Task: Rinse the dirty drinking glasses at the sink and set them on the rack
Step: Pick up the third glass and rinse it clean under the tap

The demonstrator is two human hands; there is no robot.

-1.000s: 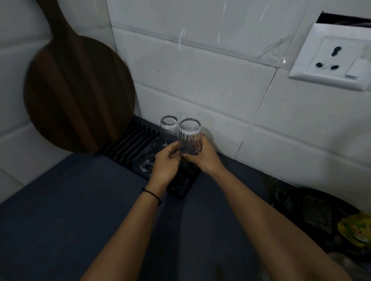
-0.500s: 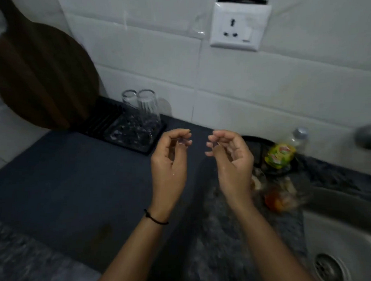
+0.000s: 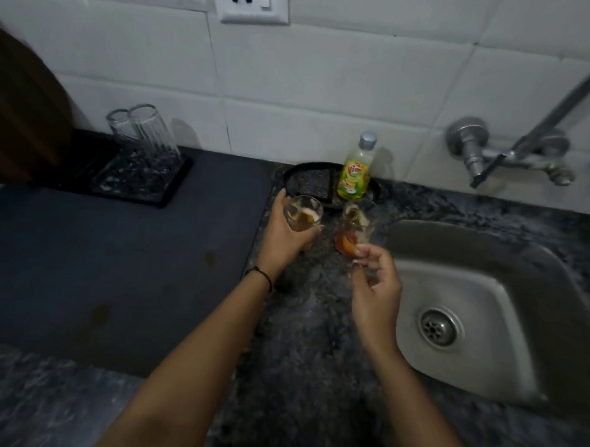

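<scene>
Counter beside sink (image 3: 479,273) | your left hand (image 3: 286,234) grips amber-dregs glass (image 3: 303,214), upright | red-dregs glass (image 3: 350,235) stands just ahead of your right hand (image 3: 376,286), fingers loosely open, nearer | basin lies rightward

Cut by the frame: we log the wooden board (image 3: 21,113) at the left edge, the wall socket (image 3: 253,4) at the top, the tap spout (image 3: 555,108) at the upper right, and both forearms at the bottom. Partly hidden: the left hand (image 3: 283,236) covers the lower wall of one dirty glass (image 3: 303,214), and the rear clean glass (image 3: 118,123) stands behind the front one (image 3: 153,131) on the rack (image 3: 174,182). Blurred: we cannot tell whether the right hand (image 3: 375,289) touches the second dirty glass (image 3: 352,232).
</scene>
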